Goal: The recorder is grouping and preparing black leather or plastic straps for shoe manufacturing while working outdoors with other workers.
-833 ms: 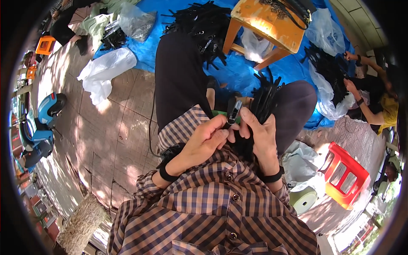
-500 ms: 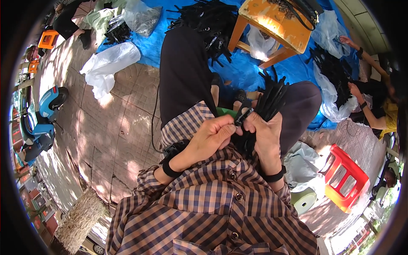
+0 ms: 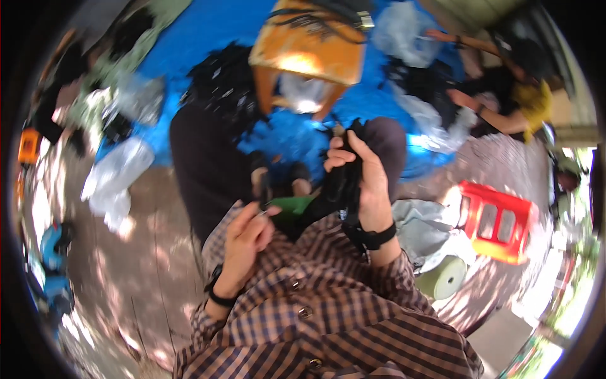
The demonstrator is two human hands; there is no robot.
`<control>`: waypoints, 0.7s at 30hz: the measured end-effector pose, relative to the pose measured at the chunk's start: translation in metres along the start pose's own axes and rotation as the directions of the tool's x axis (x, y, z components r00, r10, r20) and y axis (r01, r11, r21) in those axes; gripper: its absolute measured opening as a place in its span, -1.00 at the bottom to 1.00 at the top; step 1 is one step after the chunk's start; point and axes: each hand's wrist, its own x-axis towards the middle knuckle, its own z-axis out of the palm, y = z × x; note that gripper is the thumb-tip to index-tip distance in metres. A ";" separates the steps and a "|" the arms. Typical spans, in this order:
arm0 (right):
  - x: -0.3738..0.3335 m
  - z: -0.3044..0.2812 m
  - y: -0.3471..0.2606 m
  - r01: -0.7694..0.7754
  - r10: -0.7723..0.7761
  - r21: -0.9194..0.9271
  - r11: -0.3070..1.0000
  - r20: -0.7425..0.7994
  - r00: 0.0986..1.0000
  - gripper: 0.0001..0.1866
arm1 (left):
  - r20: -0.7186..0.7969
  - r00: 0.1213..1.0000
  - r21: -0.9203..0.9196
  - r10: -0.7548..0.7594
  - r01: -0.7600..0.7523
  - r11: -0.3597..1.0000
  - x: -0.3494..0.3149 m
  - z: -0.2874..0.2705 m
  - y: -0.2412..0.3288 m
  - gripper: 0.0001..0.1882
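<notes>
Above my lap, my left hand is closed, its fingertips pinching a small dark object too blurred to name. My right hand is wrapped round a bundle of black straps, with the thumb and fingertips at the top of it. The two hands are apart. Between my legs, below the straps, part of something green shows. A heap of black straps lies on the blue sheet past my knees.
Beyond my knees stands a wooden stool with a black bag on it. To the right are a red plastic stool, a pale green roll and another person's arms. A plastic bag lies on the left.
My hands have separated: the left has moved left and down with the small dark object, while the right has tilted the strap bundle upright. The whole view has shifted and blurred.
</notes>
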 end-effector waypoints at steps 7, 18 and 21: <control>-0.009 0.001 -0.063 0.460 -0.465 -0.087 0.884 -0.049 0.884 -0.76 | -0.062 0.997 0.045 -0.039 0.041 0.998 -0.011 -0.006 0.001 -0.78; -0.040 0.006 0.048 0.241 -0.271 -0.738 0.630 0.082 0.959 -0.83 | 0.027 0.975 0.255 0.221 -0.220 0.942 0.007 0.007 -0.002 -0.77; -0.037 0.008 0.073 0.273 -0.272 -0.839 0.471 0.156 0.949 -0.85 | 0.026 0.959 0.343 0.282 -0.273 0.899 -0.001 0.004 -0.006 -0.79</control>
